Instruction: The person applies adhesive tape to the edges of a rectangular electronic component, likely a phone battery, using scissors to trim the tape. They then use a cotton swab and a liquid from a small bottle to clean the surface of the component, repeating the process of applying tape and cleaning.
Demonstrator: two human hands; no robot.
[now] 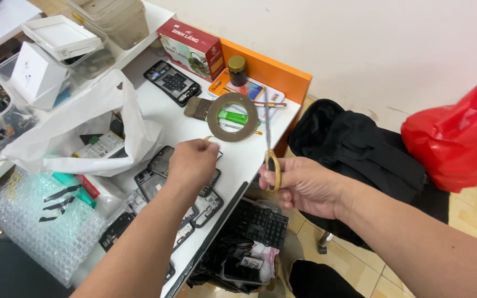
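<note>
At nine o'clock on a crowded white worktable [233, 160], a sheet of clear bubble wrap [40, 226] and a crumpled white plastic bag [73, 127] lie beside stripped black phone frames [155, 176]. The left hand [191, 163], at centre, is pinched on the free end of a large grey-brown roll of narrow tape [232, 117], apparently drawing the strip taut. At twelve o'clock sit a red rectangular carton [191, 49] against the wall, a dark glass jar with a gold lid [237, 70], and a flat orange-and-white package [249, 88]. The right hand [305, 187], at three o'clock, grips gold-handled scissors [270, 149], blades pointing up toward the tape. Beyond, a red plastic bag [459, 138] rests on black fabric [360, 149].
</note>
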